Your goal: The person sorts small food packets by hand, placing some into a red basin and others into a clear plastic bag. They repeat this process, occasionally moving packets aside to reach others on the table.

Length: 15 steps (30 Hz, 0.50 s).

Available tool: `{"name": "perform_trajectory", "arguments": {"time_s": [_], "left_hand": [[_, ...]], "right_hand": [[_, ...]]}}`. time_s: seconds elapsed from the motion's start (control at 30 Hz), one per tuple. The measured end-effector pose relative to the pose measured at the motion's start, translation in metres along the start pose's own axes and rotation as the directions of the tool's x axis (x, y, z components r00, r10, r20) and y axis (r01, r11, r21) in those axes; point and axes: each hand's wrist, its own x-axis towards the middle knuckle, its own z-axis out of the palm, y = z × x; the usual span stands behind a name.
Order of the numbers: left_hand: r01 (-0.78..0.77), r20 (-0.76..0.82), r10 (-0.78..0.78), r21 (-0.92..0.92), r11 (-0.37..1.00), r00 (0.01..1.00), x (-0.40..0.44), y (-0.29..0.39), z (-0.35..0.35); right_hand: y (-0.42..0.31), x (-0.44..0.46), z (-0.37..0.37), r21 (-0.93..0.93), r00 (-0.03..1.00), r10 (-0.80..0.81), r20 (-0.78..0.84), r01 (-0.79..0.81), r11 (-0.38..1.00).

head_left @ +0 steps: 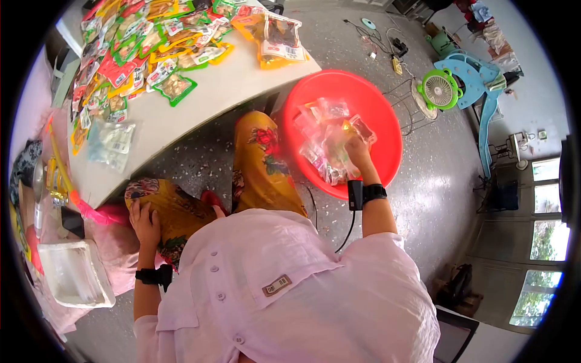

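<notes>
My left hand [144, 222] lies flat on my left thigh, over the patterned yellow trousers [257, 163], with its fingers spread and nothing in them. My right hand [358, 151] reaches into a red plastic basin [390, 136] on the floor at my right. Its fingers are curled at a small snack packet [363, 129] with orange and dark parts; the fingertips are partly hidden. Around and under that hand lie several clear and pinkish plastic packets [327, 148] in a loose heap.
A white table [206, 100] bears a large pile of colourful snack packets [151, 45] and a clear bag [112, 142]. A white foam box [75, 275] stands at my left. On the floor beyond the basin are a green fan [440, 89], cables and a blue plastic slide [484, 133].
</notes>
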Motion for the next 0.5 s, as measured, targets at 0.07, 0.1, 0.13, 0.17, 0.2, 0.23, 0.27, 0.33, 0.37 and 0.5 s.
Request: {"name": "perform_trajectory", "arguments": {"time_s": [0.07, 0.1, 0.13, 0.17, 0.2, 0.23, 0.27, 0.33, 0.37, 0.5], "left_hand": [[0.005, 0.006, -0.005, 0.008, 1.0, 1.0, 0.0, -0.002, 0.002], [0.0, 0.005, 0.0, 0.011, 1.0, 1.0, 0.0, -0.003, 0.003], [-0.005, 0.005, 0.005, 0.015, 1.0, 1.0, 0.0, -0.005, 0.004], [-0.006, 0.006, 0.006, 0.02, 1.0, 1.0, -0.001, -0.005, 0.005], [-0.003, 0.006, 0.003, 0.029, 1.0, 1.0, 0.0, -0.005, 0.004], [-0.013, 0.003, 0.013, 0.021, 1.0, 1.0, 0.001, -0.003, 0.005], [-0.02, 0.005, 0.02, 0.015, 1.0, 1.0, 0.0, -0.003, 0.004], [-0.019, 0.017, 0.019, 0.008, 1.0, 1.0, -0.001, -0.002, 0.002], [-0.014, 0.029, 0.014, 0.003, 1.0, 0.999, 0.0, -0.002, 0.001], [-0.01, 0.064, 0.009, 0.017, 1.0, 0.998, 0.001, -0.001, 0.0]], "right_hand": [[0.016, -0.015, 0.016, -0.081, 0.996, 0.08, -0.04, -0.083, 0.993], [0.014, -0.025, 0.021, -0.153, 0.995, 0.081, -0.057, -0.088, 0.984], [0.025, -0.031, 0.032, -0.161, 0.992, 0.048, -0.117, -0.067, 0.985], [0.033, -0.035, 0.039, -0.268, 0.995, 0.085, -0.044, -0.094, 0.959], [0.053, -0.038, 0.054, -0.28, 0.998, -0.008, -0.06, -0.009, 0.96], [0.072, -0.04, 0.068, -0.292, 0.992, -0.1, -0.071, 0.075, 0.953], [0.07, -0.045, 0.069, -0.258, 0.994, -0.06, -0.09, 0.035, 0.965], [0.054, -0.05, 0.07, -0.188, 0.991, 0.018, -0.129, -0.042, 0.981], [0.051, -0.052, 0.071, -0.197, 0.992, 0.02, -0.129, -0.045, 0.979], [0.043, -0.052, 0.07, -0.218, 0.997, 0.067, -0.044, -0.075, 0.973]]}}
